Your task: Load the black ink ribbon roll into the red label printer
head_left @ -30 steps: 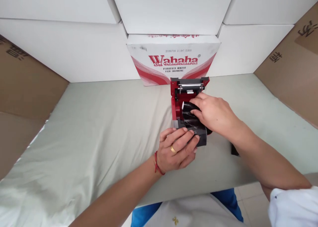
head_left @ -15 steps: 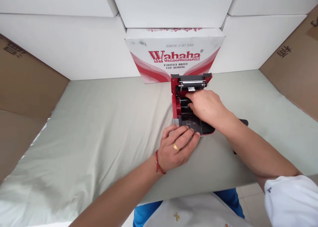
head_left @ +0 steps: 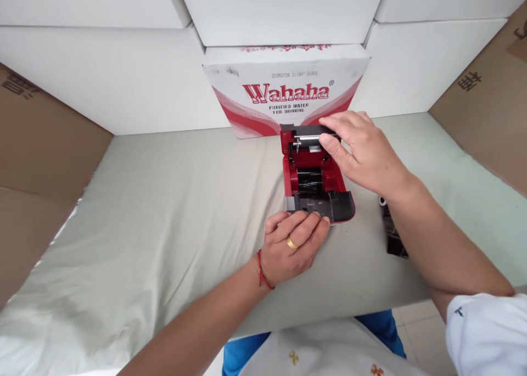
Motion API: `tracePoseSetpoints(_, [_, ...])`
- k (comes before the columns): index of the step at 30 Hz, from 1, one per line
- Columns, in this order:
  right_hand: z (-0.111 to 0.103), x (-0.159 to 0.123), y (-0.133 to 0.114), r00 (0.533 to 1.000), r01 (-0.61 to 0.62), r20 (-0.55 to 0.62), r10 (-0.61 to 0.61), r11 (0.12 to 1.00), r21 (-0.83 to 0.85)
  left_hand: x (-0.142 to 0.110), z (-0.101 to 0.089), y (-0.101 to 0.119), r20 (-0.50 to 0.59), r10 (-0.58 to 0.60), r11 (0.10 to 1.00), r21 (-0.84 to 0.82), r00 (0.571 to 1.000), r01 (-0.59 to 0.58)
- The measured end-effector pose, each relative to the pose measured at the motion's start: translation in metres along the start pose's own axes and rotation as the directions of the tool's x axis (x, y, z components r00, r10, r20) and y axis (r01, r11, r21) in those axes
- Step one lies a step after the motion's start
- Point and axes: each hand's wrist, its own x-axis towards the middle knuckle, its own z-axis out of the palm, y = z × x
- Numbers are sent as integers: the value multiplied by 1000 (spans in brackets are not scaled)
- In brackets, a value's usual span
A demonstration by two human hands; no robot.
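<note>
A small red and black label printer [head_left: 290, 186] stands on the cloth with its lid [head_left: 302, 130] raised. Inside it sits a roll of shiny black film [head_left: 309, 175], whose loose end lies over the black front part. My left hand [head_left: 290, 247] presses its fingers together along the front edge, on the film's end; the fingertips are partly hidden. At the lid's right end, my right hand [head_left: 366, 151] has its thumb in front and its fingers over the top edge.
Behind the printer stands a white and red Wahaha carton [head_left: 288, 96] against white boxes [head_left: 156, 79]. Brown cardboard [head_left: 41, 140] walls the left side, and more [head_left: 489, 101] the right. A dark film piece [head_left: 395, 239] lies by my right forearm on the green cloth [head_left: 185, 211].
My right hand has moved up from the roll inside the printer to the raised lid. The roll is uncovered now. My left hand has stayed at the front edge.
</note>
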Motion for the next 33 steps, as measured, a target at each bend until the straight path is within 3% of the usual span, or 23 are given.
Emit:
tracePoseSetpoints(3, [4, -23, -8, 999, 16, -38, -16, 1000, 12, -2, 1, 0, 1, -2, 1000, -12, 1000, 2])
tracePoseSetpoints(10, [6, -79, -25, 979, 198, -72, -193, 977, 74, -7, 1, -1, 11, -14, 999, -32, 1000, 14])
tracePoseSetpoints(21, [17, -89, -32, 982, 169, -90, -164, 984, 48, -10, 1, -1, 19, -33, 999, -42, 999, 34])
tracePoseSetpoints(26, [24, -97, -31, 982, 142, -138, -126, 984, 111, -16, 0, -4, 23, -117, 982, -143, 993, 119])
tracePoseSetpoints(29, [25, -105, -33, 968, 225, -145, -203, 963, 152, -20, -3, -11, -27, -184, 961, -214, 983, 174])
tracePoseSetpoints(31, [23, -110, -35, 949, 299, -153, -277, 942, 153, -24, -3, -20, -37, -299, 925, -257, 954, 280])
tracePoseSetpoints(33, [21, -113, -36, 931, 350, -167, -326, 926, 144, -29, 0, -30, 18, -454, 833, -346, 891, 431])
